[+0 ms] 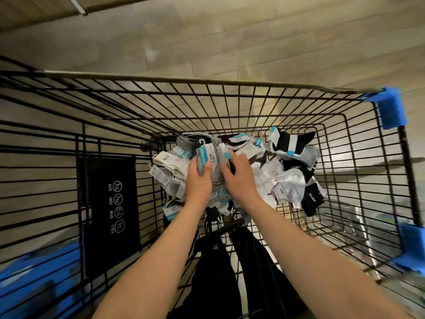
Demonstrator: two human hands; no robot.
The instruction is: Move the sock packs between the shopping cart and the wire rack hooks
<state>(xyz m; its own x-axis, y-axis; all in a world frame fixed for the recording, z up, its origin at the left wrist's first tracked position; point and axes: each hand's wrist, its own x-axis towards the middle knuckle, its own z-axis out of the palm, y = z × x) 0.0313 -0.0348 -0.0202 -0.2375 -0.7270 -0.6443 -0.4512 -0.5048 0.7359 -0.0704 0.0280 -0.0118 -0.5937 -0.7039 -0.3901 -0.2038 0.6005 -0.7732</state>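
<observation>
Both arms reach down into a black wire shopping cart point(230, 104) onto a heap of packaged socks point(264, 180) lying on its floor. The left hand point(197, 178) grips a grey sock pack point(203, 157) by its white and teal paper band, thumb on one side, fingers curled round the other; the pack sits at the heap's 10 o'clock edge. The right hand point(239, 178), just beside it at 3 o'clock, pinches the hanger end of another sock pack point(226, 153). Black "SPORT" socks point(310, 199) lie at the heap's 4 o'clock. Blue corner guards point(391, 111) cap the cart's rim at 2 o'clock. A black warning panel point(110, 203) hangs at 9 o'clock.
</observation>
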